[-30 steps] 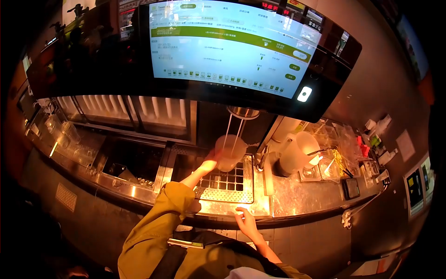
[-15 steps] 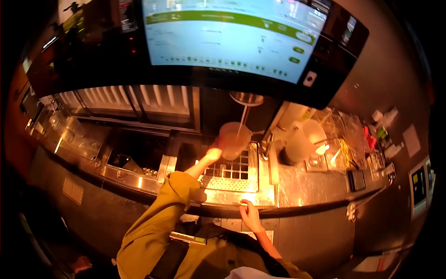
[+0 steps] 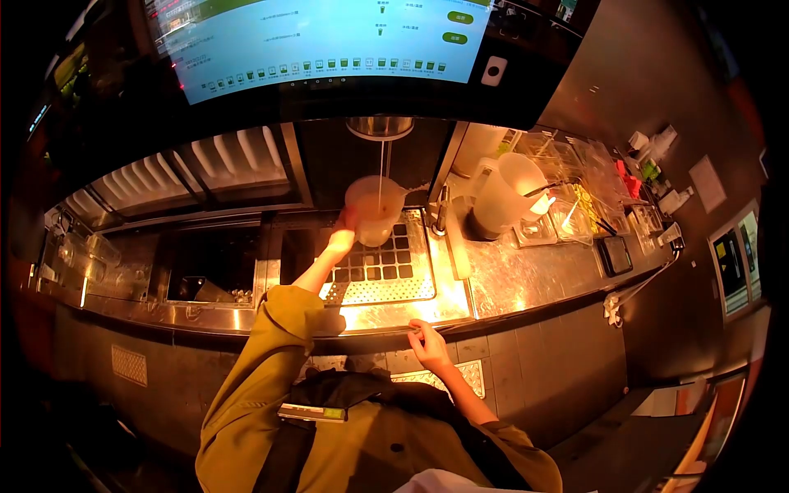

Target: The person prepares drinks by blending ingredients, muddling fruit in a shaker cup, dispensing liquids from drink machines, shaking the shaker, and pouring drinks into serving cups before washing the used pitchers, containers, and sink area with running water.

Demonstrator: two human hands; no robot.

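Note:
My left hand [image 3: 343,236] is closed on the side of a translucent measuring jug [image 3: 376,201]. The jug is above a black grid drain [image 3: 386,261], under a round metal dispenser nozzle [image 3: 380,127]. Thin streams of liquid run from the nozzle into the jug. By the front edge of the steel counter [image 3: 403,311] is my right hand [image 3: 429,347], its fingers curled together. Whether it holds anything small is hidden.
Overhead, a large lit screen [image 3: 329,49] spans the top. To the right stand another translucent jug [image 3: 503,193], clear containers [image 3: 571,218] and a dark phone-like device [image 3: 614,255]. A dark sink-like well [image 3: 209,259] lies left of the drain.
The whole view has shifted, so the counter and screen sit further left and higher. My left hand still holds the jug under the running liquid. My right hand stays near the counter edge.

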